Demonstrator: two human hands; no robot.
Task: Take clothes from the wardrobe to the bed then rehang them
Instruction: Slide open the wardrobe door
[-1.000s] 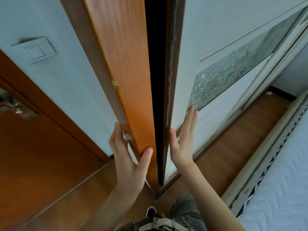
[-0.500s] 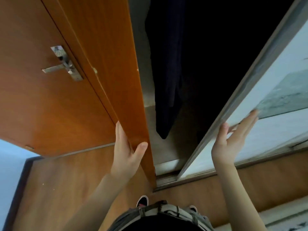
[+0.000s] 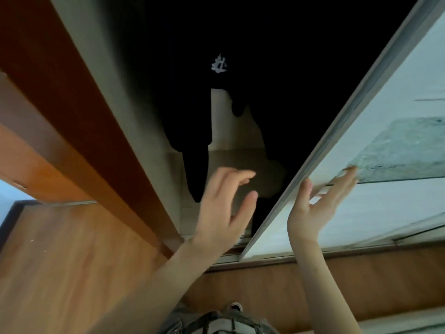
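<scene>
Two hands (image 3: pixel 224 206) (image 3: pixel 317 203) near dark clothes (image 3: pixel 192 116)

Looking into an open wardrobe (image 3: pixel 240 160) at dark clothes (image 3: pixel 192 121) hanging. Pressing right grip (image 3: pixel 313 208) flat on the white sliding door (image 3: pixel 385 92). Holding left grip (image 3: pixel 221 208) loose in the gap, touching nothing.

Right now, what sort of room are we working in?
Probably a bedroom, at an open wardrobe: dark clothes hang inside, a white sliding door stands open, and wood flooring lies below.
</scene>
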